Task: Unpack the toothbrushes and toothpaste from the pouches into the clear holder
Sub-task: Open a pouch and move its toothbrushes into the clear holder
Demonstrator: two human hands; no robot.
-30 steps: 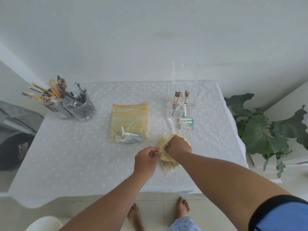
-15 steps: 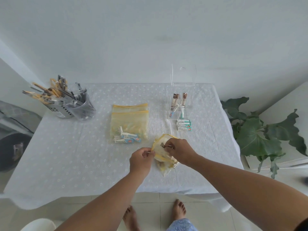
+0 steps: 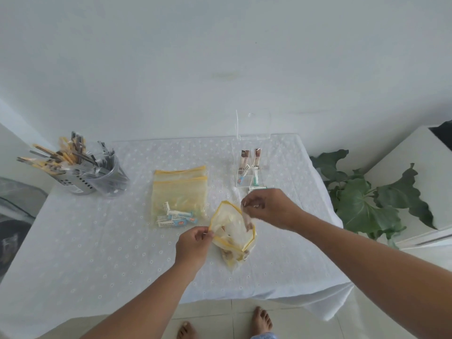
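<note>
My left hand (image 3: pixel 193 244) pinches the left rim of an open yellow-edged clear pouch (image 3: pixel 232 231) held just above the table. My right hand (image 3: pixel 265 207) is above the pouch mouth, fingers closed on a thin item whose lower end still sits inside the pouch; I cannot tell what the item is. The clear holder (image 3: pixel 252 172) stands behind, with two brown-capped tubes and two toothbrushes in it. Small toothpaste boxes (image 3: pixel 255 189) lie in front of it, partly hidden by my right hand. More yellow pouches (image 3: pixel 179 189) lie flat at centre, with toothpaste boxes and a razor (image 3: pixel 177 217) at their near edge.
A metal and a clear cup holding several packed utensils (image 3: pixel 80 172) stand at the table's back left. A leafy plant (image 3: pixel 371 199) is beside the table's right edge, next to a white cabinet (image 3: pixel 415 172). The white tablecloth (image 3: pixel 85 241) hangs over the near edge; bare feet below.
My right hand came out of the pouch and rose toward the back right, drawing a thin item up. The pouch mouth spread wider. My left hand kept its pinch on the rim.
</note>
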